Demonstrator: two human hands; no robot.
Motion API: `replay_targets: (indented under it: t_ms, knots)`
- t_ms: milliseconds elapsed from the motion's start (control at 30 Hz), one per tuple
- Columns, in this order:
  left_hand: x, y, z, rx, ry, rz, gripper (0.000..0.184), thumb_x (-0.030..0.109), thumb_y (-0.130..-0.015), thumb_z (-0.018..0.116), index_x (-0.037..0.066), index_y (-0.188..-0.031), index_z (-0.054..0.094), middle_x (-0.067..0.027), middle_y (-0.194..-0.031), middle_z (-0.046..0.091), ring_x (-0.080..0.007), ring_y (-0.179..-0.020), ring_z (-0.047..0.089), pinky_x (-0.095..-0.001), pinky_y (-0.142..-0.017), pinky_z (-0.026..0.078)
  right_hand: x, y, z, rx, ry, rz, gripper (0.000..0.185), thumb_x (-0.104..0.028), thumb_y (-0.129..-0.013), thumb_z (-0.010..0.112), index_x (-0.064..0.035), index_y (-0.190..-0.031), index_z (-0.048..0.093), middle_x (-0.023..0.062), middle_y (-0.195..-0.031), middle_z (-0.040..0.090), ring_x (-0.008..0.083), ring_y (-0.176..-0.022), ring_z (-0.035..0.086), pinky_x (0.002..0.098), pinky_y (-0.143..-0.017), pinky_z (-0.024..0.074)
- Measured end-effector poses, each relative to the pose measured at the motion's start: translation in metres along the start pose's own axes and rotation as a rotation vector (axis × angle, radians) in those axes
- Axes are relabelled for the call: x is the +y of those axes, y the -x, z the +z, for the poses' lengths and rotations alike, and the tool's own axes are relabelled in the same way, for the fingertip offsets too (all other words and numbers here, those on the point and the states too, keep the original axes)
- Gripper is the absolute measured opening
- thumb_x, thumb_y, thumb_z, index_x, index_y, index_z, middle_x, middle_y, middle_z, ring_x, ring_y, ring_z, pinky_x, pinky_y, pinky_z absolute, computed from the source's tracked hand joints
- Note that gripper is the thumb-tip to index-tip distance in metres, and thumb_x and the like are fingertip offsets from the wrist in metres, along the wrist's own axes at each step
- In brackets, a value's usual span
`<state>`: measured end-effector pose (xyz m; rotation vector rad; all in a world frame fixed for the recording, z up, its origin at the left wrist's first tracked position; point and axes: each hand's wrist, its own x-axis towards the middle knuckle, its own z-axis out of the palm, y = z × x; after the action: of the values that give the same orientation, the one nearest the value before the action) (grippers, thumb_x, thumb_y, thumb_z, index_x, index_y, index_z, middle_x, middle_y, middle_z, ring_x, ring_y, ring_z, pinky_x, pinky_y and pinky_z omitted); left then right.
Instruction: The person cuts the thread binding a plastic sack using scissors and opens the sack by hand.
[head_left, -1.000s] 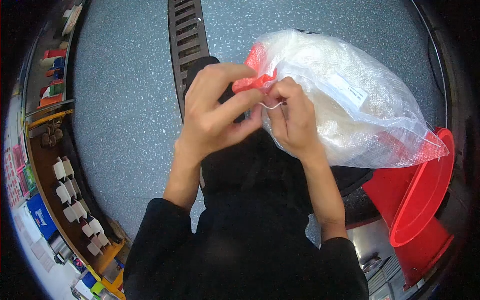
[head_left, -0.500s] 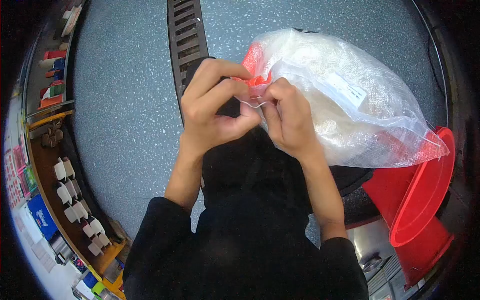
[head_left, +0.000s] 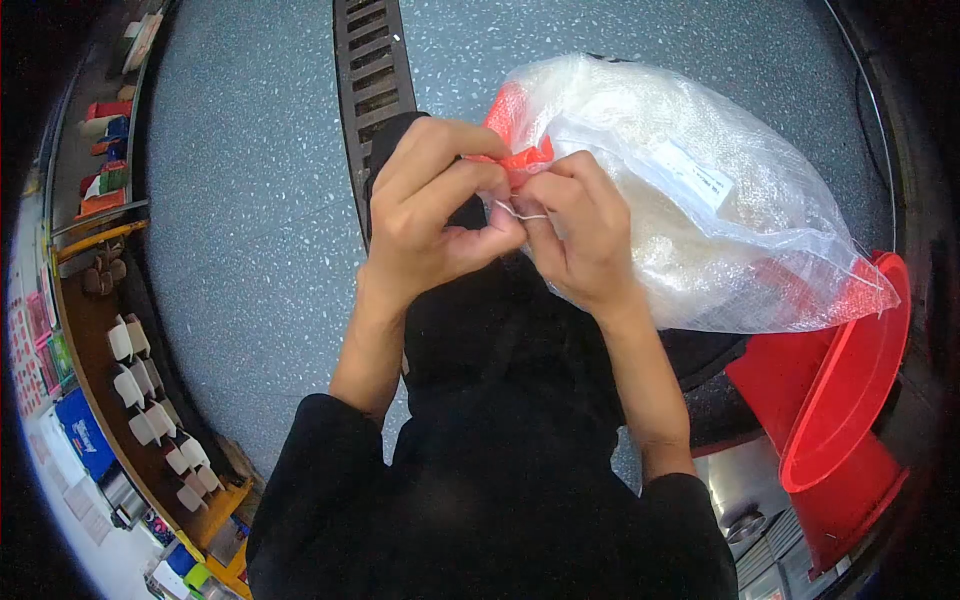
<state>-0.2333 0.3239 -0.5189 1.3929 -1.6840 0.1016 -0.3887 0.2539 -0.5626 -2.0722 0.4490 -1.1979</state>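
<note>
A large translucent woven sack [head_left: 740,180] with red corners and a small white label lies on its side, right of centre. My left hand [head_left: 425,215] pinches the sack's red mouth edge at its near left corner. My right hand [head_left: 585,230] is closed beside it, its thumb and forefinger pinched at the same edge. A thin white string [head_left: 522,213] runs between the fingertips of both hands. The fingers hide part of the string and the gathered edge.
A red bucket [head_left: 845,380] stands at the right, by the sack's lower end. A dark drain grate [head_left: 372,60] crosses the speckled floor [head_left: 250,200]. Along the left is a shelf [head_left: 100,350] with several white containers.
My left hand has shifted slightly, with its fingers more closed at the edge. The string between my fingertips has changed shape. The sack has barely moved.
</note>
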Motion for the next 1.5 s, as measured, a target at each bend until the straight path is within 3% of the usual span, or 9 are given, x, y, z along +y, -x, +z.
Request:
replay_targets:
  t_ms: [133, 333, 533, 567, 667, 967, 1267, 1500]
  knots:
    - [0.001, -0.001, -0.006, -0.041, -0.056, -0.016, 0.022, -0.002, -0.054, 0.072, 0.005, -0.072, 0.063, -0.0098, -0.092, 0.069, -0.0243, -0.082, 0.066, -0.0327, -0.073, 0.053, -0.001, -0.001, 0.0, 0.005, 0.013, 0.005, 0.021, -0.003, -0.074, 0.071, -0.0083, -0.092, 0.061, 0.0094, -0.082, 0.056, 0.0305, -0.073, 0.059, 0.0421, -0.063, 0.0466]
    - [-0.001, -0.005, -0.007, -0.022, 0.049, 0.01, 0.024, -0.001, -0.055, 0.071, 0.005, -0.076, 0.061, -0.0093, -0.093, 0.068, -0.0258, -0.08, 0.065, -0.0334, -0.07, 0.052, -0.001, -0.001, -0.001, 0.036, -0.045, -0.003, 0.019, 0.0, -0.077, 0.071, -0.005, -0.092, 0.059, 0.0116, -0.084, 0.059, 0.0318, -0.074, 0.061, 0.0413, -0.064, 0.049]
    - [0.003, -0.004, -0.016, -0.081, 0.205, -0.277, 0.032, 0.001, -0.061, 0.075, 0.001, -0.092, 0.07, -0.0109, -0.098, 0.069, -0.0268, -0.084, 0.066, -0.0331, -0.076, 0.053, -0.003, 0.0, -0.004, 0.058, -0.098, 0.042, 0.018, 0.003, -0.08, 0.07, -0.0032, -0.092, 0.058, 0.0125, -0.084, 0.061, 0.0311, -0.073, 0.062, 0.039, -0.064, 0.0503]
    - [0.004, -0.004, -0.018, -0.135, 0.165, -0.265, 0.032, -0.001, -0.064, 0.077, -0.001, -0.096, 0.072, -0.0128, -0.097, 0.072, -0.0236, -0.092, 0.069, -0.0339, -0.084, 0.053, -0.003, 0.001, -0.003, 0.067, -0.104, 0.039, 0.018, 0.003, -0.08, 0.07, -0.0032, -0.092, 0.058, 0.0125, -0.084, 0.061, 0.0308, -0.073, 0.062, 0.0387, -0.064, 0.0502]
    - [-0.008, 0.005, -0.019, -0.203, 0.074, -0.119, 0.026, -0.001, -0.068, 0.079, -0.001, -0.093, 0.072, -0.0134, -0.097, 0.072, -0.0238, -0.092, 0.069, -0.034, -0.083, 0.053, -0.002, 0.002, -0.002, 0.093, -0.117, 0.018, 0.018, 0.003, -0.082, 0.067, -0.0032, -0.094, 0.056, 0.0126, -0.084, 0.061, 0.0305, -0.073, 0.062, 0.0389, -0.065, 0.0504]
    - [-0.014, 0.007, -0.015, -0.004, 0.156, -0.231, 0.02, -0.002, -0.07, 0.078, -0.001, -0.088, 0.071, -0.0108, -0.089, 0.072, -0.0235, -0.082, 0.068, -0.0317, -0.074, 0.052, 0.006, 0.011, -0.006, 0.172, -0.31, 0.049, 0.018, 0.006, -0.085, 0.059, -0.0019, -0.097, 0.048, 0.0144, -0.089, 0.061, 0.0201, -0.075, 0.058, 0.0305, -0.068, 0.0475]
    - [-0.007, 0.01, -0.013, -0.043, 0.244, -0.228, 0.023, -0.004, -0.069, 0.075, -0.001, -0.092, 0.071, -0.012, -0.092, 0.072, -0.0246, -0.084, 0.068, -0.0323, -0.076, 0.053, -0.006, -0.003, -0.005, 0.118, -0.099, 0.138, 0.021, 0.005, -0.086, 0.068, -0.0024, -0.105, 0.065, 0.0102, -0.091, 0.062, 0.0189, -0.073, 0.062, 0.0299, -0.062, 0.0512]
    - [-0.003, 0.012, -0.01, -0.056, 0.265, -0.205, 0.022, -0.004, -0.069, 0.072, 0.0, -0.091, 0.071, -0.0116, -0.091, 0.072, -0.0244, -0.084, 0.068, -0.0318, -0.076, 0.052, -0.003, 0.0, -0.006, 0.056, -0.087, 0.072, 0.019, 0.002, -0.085, 0.071, -0.0026, -0.102, 0.065, 0.0107, -0.09, 0.063, 0.023, -0.074, 0.063, 0.032, -0.062, 0.0517]
